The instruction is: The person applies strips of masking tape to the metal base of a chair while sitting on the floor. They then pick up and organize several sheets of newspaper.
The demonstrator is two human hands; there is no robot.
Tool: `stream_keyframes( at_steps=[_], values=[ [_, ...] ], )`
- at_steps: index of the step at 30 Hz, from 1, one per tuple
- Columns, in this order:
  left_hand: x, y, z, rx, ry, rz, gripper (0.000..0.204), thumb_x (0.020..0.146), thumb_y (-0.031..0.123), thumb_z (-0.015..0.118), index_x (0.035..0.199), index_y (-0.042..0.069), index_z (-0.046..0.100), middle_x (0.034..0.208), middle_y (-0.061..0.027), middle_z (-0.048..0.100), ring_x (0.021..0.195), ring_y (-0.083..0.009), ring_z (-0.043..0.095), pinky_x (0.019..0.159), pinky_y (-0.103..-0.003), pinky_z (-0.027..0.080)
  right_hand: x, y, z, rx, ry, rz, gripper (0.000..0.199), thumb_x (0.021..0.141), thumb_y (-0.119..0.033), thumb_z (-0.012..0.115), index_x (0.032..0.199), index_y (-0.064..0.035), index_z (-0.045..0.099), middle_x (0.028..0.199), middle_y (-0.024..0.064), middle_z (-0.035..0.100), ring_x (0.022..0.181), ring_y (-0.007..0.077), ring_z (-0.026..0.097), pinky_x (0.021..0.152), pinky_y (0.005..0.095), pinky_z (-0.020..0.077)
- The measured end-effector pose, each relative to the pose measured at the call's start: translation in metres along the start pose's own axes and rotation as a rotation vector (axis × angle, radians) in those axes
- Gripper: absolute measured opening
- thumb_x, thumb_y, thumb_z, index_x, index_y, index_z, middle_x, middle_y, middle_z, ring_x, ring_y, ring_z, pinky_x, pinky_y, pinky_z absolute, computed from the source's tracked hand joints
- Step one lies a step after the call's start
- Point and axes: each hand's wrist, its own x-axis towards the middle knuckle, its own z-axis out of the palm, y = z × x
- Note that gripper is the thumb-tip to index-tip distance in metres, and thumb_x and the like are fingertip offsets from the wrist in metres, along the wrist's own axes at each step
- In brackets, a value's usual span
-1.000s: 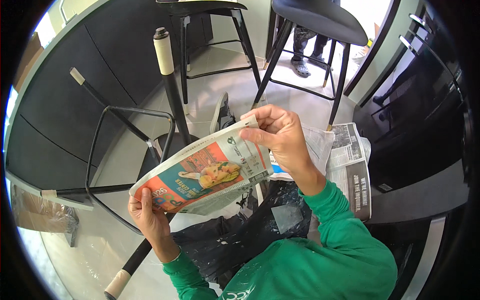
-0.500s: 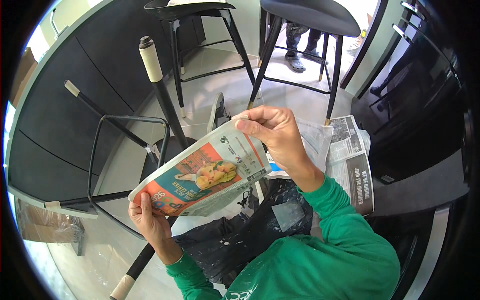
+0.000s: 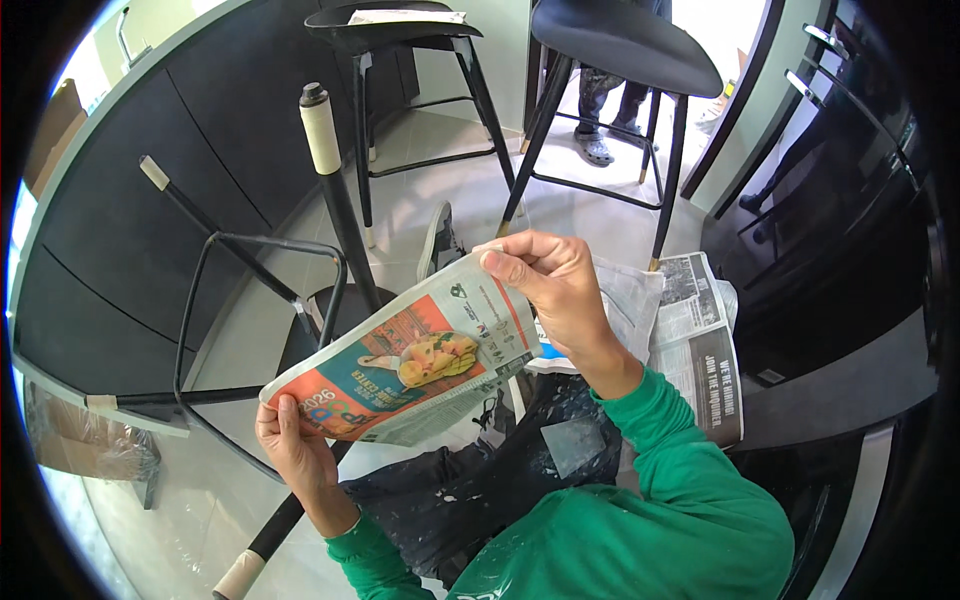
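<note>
A folded newspaper sheet [image 3: 400, 362] with a colour-printed page is stretched between my two hands, tilted up toward the right. My left hand [image 3: 300, 448] pinches its lower left corner, thumb on top. At the upper right corner, my right hand [image 3: 553, 290] grips the edge between thumb and fingers. Behind the sheet lies an overturned black stool [image 3: 345, 235], its legs pointing up and outward. Pale tape wraps its leg ends, such as the tape [image 3: 319, 135] on the upright leg. The sheet hides part of the stool's seat.
More newspaper [image 3: 695, 365] lies on the floor to my right, beside a plastic bag [image 3: 628, 300]. Two black stools [image 3: 625, 45] [image 3: 395, 30] stand ahead. Dark cabinets [image 3: 190, 170] curve along the left. A person's legs and clogs [image 3: 594, 148] show beyond the stools. Plastic-wrapped cardboard [image 3: 85, 435] sits at left.
The whole view has shifted slightly, so the stools and floor appear a little lower. Both hands keep hold of the newspaper sheet, whose printed face now tips a bit more toward me.
</note>
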Motion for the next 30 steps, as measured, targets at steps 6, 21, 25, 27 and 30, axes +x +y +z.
stream_keyframes(
  at_steps=[6, 21, 25, 27, 30],
  values=[
    [-0.001, 0.006, 0.019, 0.054, 0.292, 0.052, 0.024, 0.107, 0.022, 0.058, 0.098, 0.0, 0.061, 0.082, 0.0004, 0.058, 0.071, -0.0047, 0.052, 0.062, -0.021, 0.042, 0.001, 0.001, 0.001, -0.016, 0.011, -0.002, 0.015, 0.097, -0.01, 0.072, 0.1, 0.0039, 0.075, 0.088, 0.0062, 0.076, 0.078, 0.0064, 0.067, 0.071, 0.0223, 0.055],
    [0.007, 0.002, 0.007, 0.166, 0.044, 0.327, 0.04, 0.108, 0.028, 0.054, 0.084, -0.002, 0.062, 0.081, -0.0042, 0.063, 0.072, -0.0065, 0.055, 0.064, -0.022, 0.041, -0.013, -0.011, -0.005, -0.002, -0.002, -0.176, 0.016, 0.099, -0.011, 0.069, 0.105, 0.003, 0.071, 0.089, 0.0053, 0.074, 0.079, 0.0066, 0.067, 0.072, 0.0226, 0.0553],
    [0.004, 0.001, 0.03, 0.064, 0.039, 0.224, 0.027, 0.104, 0.019, 0.062, 0.1, -0.007, 0.067, 0.086, -0.0055, 0.066, 0.074, -0.0077, 0.058, 0.066, -0.021, 0.043, -0.01, -0.011, -0.01, 0.049, 0.02, -0.145, 0.014, 0.1, -0.01, 0.068, 0.105, 0.0022, 0.071, 0.091, 0.0057, 0.074, 0.081, 0.0064, 0.067, 0.073, 0.0222, 0.0548],
    [0.009, 0.003, 0.012, 0.196, -0.09, 0.266, 0.025, 0.104, 0.018, 0.061, 0.105, -0.006, 0.066, 0.088, -0.0041, 0.066, 0.078, -0.0082, 0.06, 0.069, -0.022, 0.046, -0.009, -0.014, -0.014, 0.075, 0.035, -0.135, 0.014, 0.1, -0.01, 0.068, 0.105, 0.0019, 0.071, 0.091, 0.0058, 0.074, 0.081, 0.0062, 0.066, 0.073, 0.0221, 0.0545],
    [0.007, 0.003, 0.023, 0.329, -0.111, 0.302, 0.021, 0.102, 0.016, 0.063, 0.101, -0.005, 0.067, 0.086, -0.0025, 0.066, 0.08, -0.0082, 0.062, 0.074, -0.022, 0.047, -0.01, -0.008, -0.018, 0.058, 0.059, -0.141, 0.014, 0.1, -0.011, 0.067, 0.106, 0.0019, 0.071, 0.092, 0.0059, 0.073, 0.082, 0.0058, 0.066, 0.073, 0.0215, 0.0538]
  ],
)
